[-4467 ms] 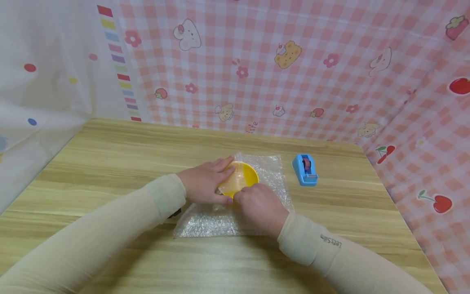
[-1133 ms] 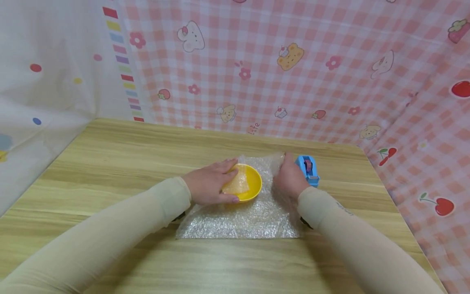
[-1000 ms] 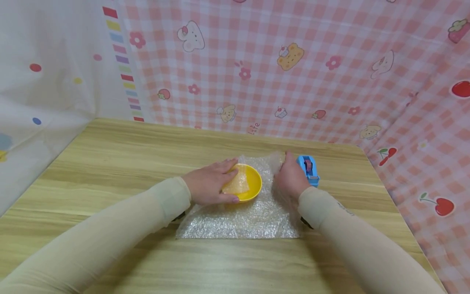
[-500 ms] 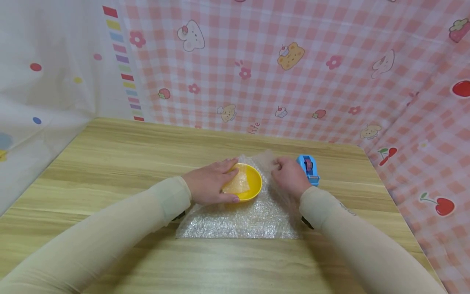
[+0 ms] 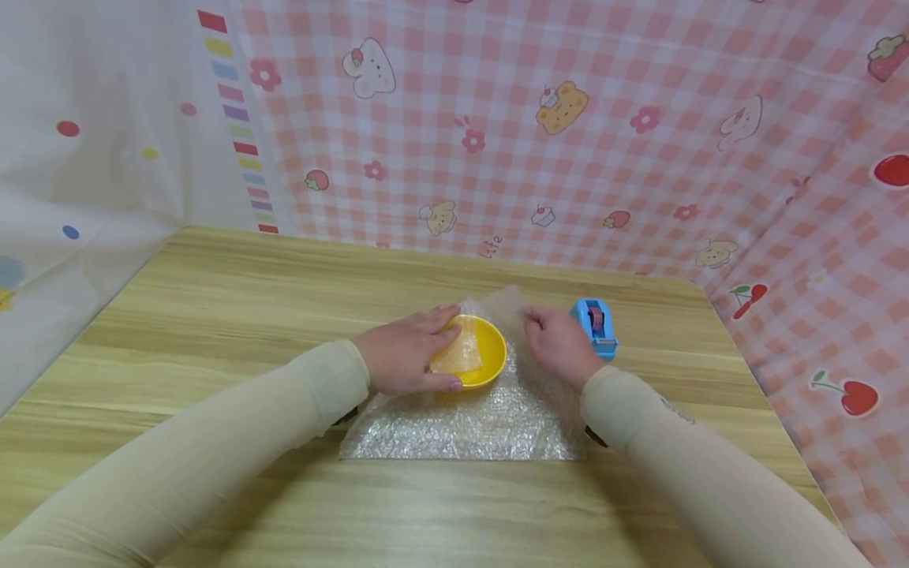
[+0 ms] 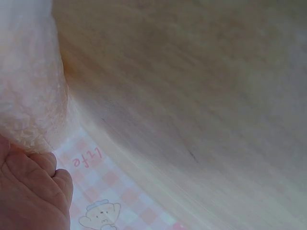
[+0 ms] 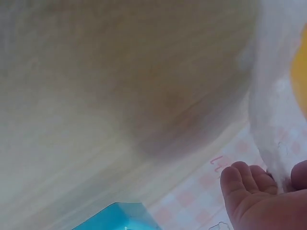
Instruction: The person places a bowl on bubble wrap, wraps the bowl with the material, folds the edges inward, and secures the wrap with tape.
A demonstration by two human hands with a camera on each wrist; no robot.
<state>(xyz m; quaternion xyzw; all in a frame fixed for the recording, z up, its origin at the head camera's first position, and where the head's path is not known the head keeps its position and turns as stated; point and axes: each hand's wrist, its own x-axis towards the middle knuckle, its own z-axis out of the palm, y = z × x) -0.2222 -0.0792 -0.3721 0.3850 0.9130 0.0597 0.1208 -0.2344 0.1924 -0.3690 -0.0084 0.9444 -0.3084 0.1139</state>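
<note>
A yellow bowl point(image 5: 493, 356) sits on a sheet of bubble wrap point(image 5: 469, 435) in the head view. One flap of the wrap folds over the bowl's left rim into its hollow. My left hand point(image 5: 403, 352) presses that flap against the bowl, fingers stretched over the far rim and thumb along the near one. To the right of the bowl, my right hand point(image 5: 559, 342) pinches the lifted right side of the wrap; the right wrist view shows the sheet between the thumb and fingers point(image 7: 240, 184). Wrap point(image 6: 31, 81) hangs beside the left hand's curled lower fingers in the left wrist view.
A blue tape dispenser point(image 5: 595, 325) with a roll of tape stands just right of my right hand. Everything rests on a wood-grain table point(image 5: 398, 513). A pink checked cloth point(image 5: 497, 142) hangs behind and on the right, a white dotted cloth on the left.
My right hand went from the bowl's near rim to the wrap's right side, lifted it, and is drawing it slightly toward the bowl. The left hand keeps pressing the flap.
</note>
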